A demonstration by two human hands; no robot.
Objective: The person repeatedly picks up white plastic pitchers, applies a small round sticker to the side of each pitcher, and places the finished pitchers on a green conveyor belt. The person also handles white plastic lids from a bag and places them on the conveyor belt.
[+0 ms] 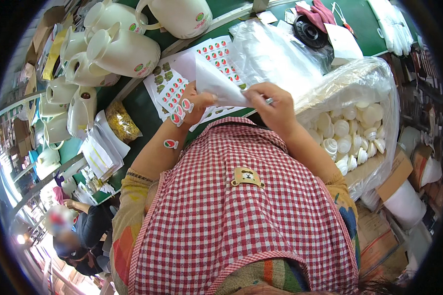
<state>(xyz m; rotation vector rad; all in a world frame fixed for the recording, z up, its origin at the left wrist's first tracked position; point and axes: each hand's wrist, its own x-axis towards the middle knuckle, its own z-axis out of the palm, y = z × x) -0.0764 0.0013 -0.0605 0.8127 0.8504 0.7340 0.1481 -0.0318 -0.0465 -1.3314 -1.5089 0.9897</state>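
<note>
My left hand (197, 104) pinches one edge of a white sticker sheet (216, 87), whose pale back curls up toward me. At its other corner, the closed fingers of my right hand (273, 103) grip the same sheet; a ring shows on one finger. Several peeled red-and-green stickers (177, 118) cling to the back of my left hand, and one more sits on the forearm. Beneath the lifted sheet lie printed sticker sheets (172, 93) with rows of small round pictures. Whether a sticker is between my right fingers is hidden.
White plastic jugs (123, 51) with round stickers crowd the left and far left of the green table (145, 105). A bag-lined box (389, 108) of white lids stands at right. Clear plastic bags (280, 54) lie beyond my hands. A co-worker (91, 228) is at lower left.
</note>
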